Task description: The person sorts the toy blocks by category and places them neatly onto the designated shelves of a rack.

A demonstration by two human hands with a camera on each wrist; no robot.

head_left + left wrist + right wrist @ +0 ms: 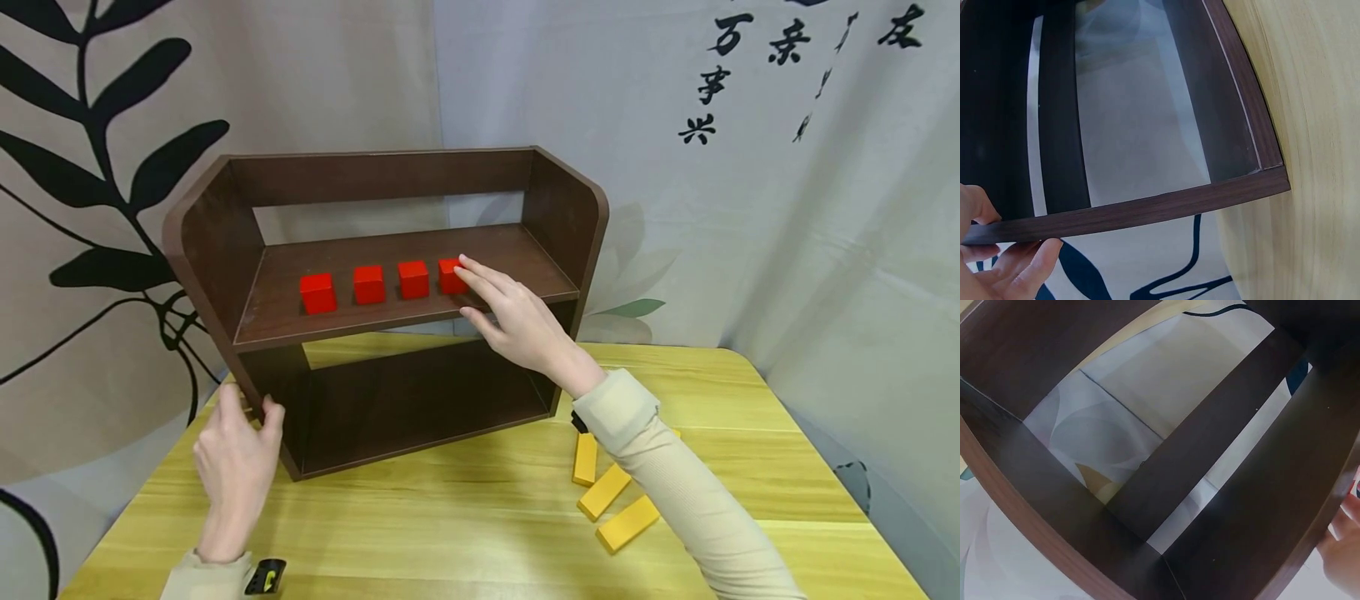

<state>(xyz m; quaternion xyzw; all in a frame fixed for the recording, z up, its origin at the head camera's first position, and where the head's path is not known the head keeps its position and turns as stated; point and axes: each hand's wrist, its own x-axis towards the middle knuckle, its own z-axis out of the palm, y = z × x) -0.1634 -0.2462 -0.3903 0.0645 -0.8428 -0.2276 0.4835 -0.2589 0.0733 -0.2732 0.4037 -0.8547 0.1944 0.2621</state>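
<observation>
Along the upper level of the brown shelf (390,178), we are seeing four red cubes (369,285) in a row. At the row's three o'clock, our right hand (517,321) is touching the end cube (450,277), fingers straight and slightly spread. Toward the shelf's eight o'clock, our left hand (238,458) is pinching the side panel (225,242) between thumb and fingers. Toward four o'clock, yellow blocks (628,524) are lying on the bench (450,533).

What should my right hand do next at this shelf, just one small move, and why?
I'd probably ease the right hand back without dragging the rightmost red cube: the fingertips appear to touch it, and it sits on the upper board in a row with the other three cubes. Your left hand grips the left side panel.
</observation>
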